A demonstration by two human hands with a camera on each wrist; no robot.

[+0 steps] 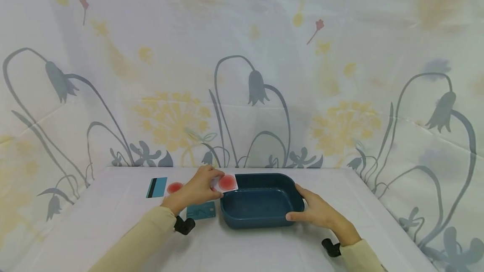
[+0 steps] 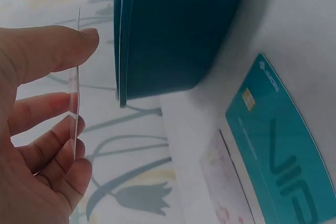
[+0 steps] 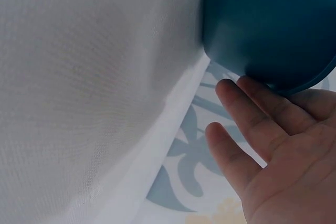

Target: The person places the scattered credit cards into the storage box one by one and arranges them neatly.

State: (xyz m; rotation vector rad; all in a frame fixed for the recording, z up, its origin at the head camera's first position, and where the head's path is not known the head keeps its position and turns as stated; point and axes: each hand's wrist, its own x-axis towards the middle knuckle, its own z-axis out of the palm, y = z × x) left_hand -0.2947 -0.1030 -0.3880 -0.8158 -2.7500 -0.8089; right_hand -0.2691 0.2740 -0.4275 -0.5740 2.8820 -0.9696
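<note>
My left hand [image 1: 202, 184] pinches a white card with a red circle [image 1: 227, 183], just above the left rim of a dark teal rectangular container [image 1: 261, 223]. In the left wrist view the held card [image 2: 77, 85] appears edge-on between thumb and fingers. My right hand [image 1: 315, 210] holds the container's right end, its thumb over the rim. In the right wrist view, fingers [image 3: 252, 124] lie along the outer wall; the thumb is hidden. Beneath my left hand lies a teal VIP card [image 1: 201, 210]; a blue card with a black stripe [image 1: 158, 187] lies further left.
Another card with a red circle [image 1: 175, 187] lies partly hidden behind my left hand. A pale card with a floral print [image 2: 226, 182] lies beside the VIP card. A white cloth [image 1: 227, 249] covers the table, and a flower-patterned curtain [image 1: 242, 116] hangs behind it.
</note>
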